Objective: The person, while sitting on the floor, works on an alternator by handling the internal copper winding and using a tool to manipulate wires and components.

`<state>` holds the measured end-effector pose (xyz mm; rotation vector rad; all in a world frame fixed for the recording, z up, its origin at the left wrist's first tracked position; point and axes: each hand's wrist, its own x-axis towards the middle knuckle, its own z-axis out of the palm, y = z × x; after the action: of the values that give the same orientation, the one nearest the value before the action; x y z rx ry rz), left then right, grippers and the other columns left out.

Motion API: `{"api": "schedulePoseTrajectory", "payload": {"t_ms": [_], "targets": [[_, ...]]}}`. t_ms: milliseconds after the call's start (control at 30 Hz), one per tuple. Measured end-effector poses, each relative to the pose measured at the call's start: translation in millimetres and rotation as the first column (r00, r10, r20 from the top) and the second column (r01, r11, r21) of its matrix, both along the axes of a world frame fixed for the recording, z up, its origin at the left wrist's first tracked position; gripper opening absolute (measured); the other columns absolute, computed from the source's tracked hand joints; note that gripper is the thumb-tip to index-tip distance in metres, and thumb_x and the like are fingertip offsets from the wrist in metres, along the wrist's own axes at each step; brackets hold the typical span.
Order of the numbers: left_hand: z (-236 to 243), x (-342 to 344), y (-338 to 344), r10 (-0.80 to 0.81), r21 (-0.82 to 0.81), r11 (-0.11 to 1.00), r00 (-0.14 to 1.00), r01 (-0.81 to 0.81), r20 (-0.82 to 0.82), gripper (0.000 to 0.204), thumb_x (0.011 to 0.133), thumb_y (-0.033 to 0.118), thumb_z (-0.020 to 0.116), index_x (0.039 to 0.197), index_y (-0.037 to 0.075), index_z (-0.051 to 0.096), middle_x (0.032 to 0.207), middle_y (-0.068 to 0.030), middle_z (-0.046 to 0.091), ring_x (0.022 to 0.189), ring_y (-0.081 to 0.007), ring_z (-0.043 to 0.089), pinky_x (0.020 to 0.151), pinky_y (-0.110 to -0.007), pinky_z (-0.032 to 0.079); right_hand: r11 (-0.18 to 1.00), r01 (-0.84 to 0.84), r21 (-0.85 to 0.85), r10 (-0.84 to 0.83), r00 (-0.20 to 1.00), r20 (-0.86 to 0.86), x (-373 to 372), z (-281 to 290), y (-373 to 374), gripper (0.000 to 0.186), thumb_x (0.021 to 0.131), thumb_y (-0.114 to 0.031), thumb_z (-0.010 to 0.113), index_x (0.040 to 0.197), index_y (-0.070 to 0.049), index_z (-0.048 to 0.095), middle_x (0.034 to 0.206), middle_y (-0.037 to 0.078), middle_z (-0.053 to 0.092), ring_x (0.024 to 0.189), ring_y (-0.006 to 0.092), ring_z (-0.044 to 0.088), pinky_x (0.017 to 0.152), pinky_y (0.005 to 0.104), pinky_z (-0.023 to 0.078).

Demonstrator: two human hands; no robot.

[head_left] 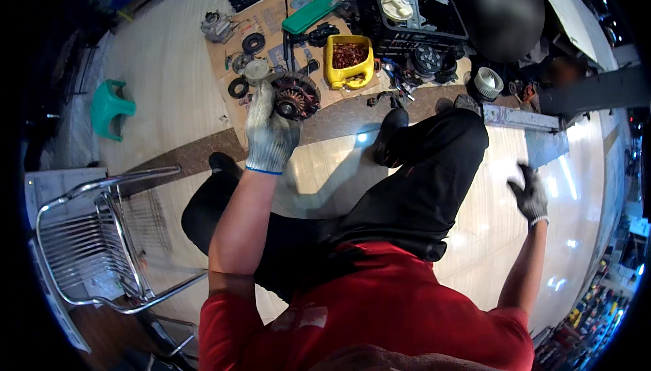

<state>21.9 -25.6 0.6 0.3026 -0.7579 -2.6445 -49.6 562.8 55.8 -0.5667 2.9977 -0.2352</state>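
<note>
My left hand point(270, 127), in a pale knit glove with blue cuff, grips a round dark motor part point(296, 98) with a ring of copper segments, raised in front of my left knee. My right hand point(529, 195), in a darker grey glove, is held out to the right over the shiny floor, fingers apart and holding nothing. Just beyond the held part, a cardboard sheet point(224, 49) bears black rings point(253, 44), metal housings point(217, 27) and a yellow cut-open jug point(349, 66) full of small copper-coloured pieces.
A black crate point(427, 32) with parts stands at the back, near a green plank point(308, 17), a white blower wheel point(488, 83) and a grey metal post point(597, 93). A green stool point(108, 107) and a chrome chair point(88, 242) are on the left.
</note>
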Motion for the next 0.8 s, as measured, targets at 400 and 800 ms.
{"api": "schedulePoseTrajectory", "payload": {"t_ms": [400,800], "targets": [[-4.9,5.1,-6.3,-0.170,-0.007,0.985,0.985,0.170,-0.014,0.051,0.102,0.048,0.045,0.130,0.006,0.050,0.119,-0.0145,0.060,0.108,-0.0317,0.060,0.096,-0.049,0.050,0.627,-0.633,-0.454,0.673,0.734,-0.095,-69.9,40.8,-363.4,0.028,0.098,-0.027,0.054,0.113,-0.011,0.070,0.105,0.012,0.069,0.089,0.0308,0.069,0.080,0.0393,0.056],[-4.0,2.9,-19.3,0.029,-0.138,0.990,0.998,-0.021,0.054,0.051,0.100,0.045,0.051,0.126,0.001,0.056,0.124,-0.0162,0.062,0.114,-0.0329,0.060,0.100,-0.050,0.047,0.649,0.197,-0.735,0.685,0.269,0.677,-49.9,-25.5,-415.0,0.050,0.096,-0.044,0.061,0.124,-0.003,0.063,0.098,0.007,0.066,0.073,0.0095,0.063,0.061,0.0234,0.054]]}}
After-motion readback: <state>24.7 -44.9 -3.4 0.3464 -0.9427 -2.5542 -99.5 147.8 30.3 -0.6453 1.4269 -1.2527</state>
